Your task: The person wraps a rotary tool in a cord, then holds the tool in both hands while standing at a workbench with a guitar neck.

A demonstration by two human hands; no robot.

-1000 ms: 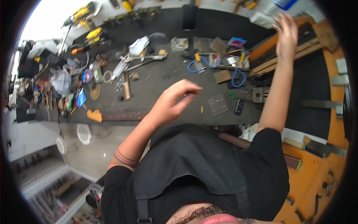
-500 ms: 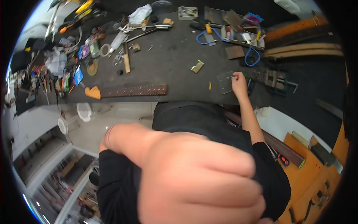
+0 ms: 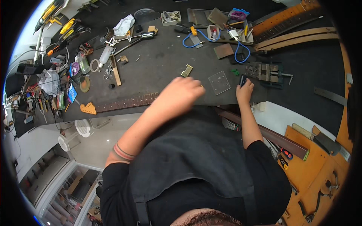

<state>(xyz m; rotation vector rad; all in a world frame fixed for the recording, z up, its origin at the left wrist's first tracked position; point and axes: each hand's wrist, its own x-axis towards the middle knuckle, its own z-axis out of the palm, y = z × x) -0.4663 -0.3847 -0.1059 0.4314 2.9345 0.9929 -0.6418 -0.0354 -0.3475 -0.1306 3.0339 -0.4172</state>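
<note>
My left hand (image 3: 183, 94) is over the bench's front edge with its fingers curled; what they hold, if anything, is hidden. Just beyond it lies a small brass-coloured bracket (image 3: 186, 70), and a guitar neck (image 3: 124, 103) rests along the edge to its left. My right hand (image 3: 244, 91) grips a small dark rectangular device (image 3: 243, 80) at the bench edge. Beside that are a clear drilled plate (image 3: 219, 83), a small green piece (image 3: 234, 72) and a metal vise (image 3: 270, 73).
The dark bench (image 3: 158, 56) carries cluttered tools and bottles at left, cordless drills (image 3: 51, 13) behind them, and a parts tray (image 3: 215, 34) with blue cord. Long wooden pieces (image 3: 294, 37) lie back right. A white plastic stool (image 3: 85, 128) stands below. An orange board with tools (image 3: 307, 173) is at right.
My right hand came down from the back right to the plate, then moved onto the dark device. My left hand swung up close to the camera, then dropped back over the bench.
</note>
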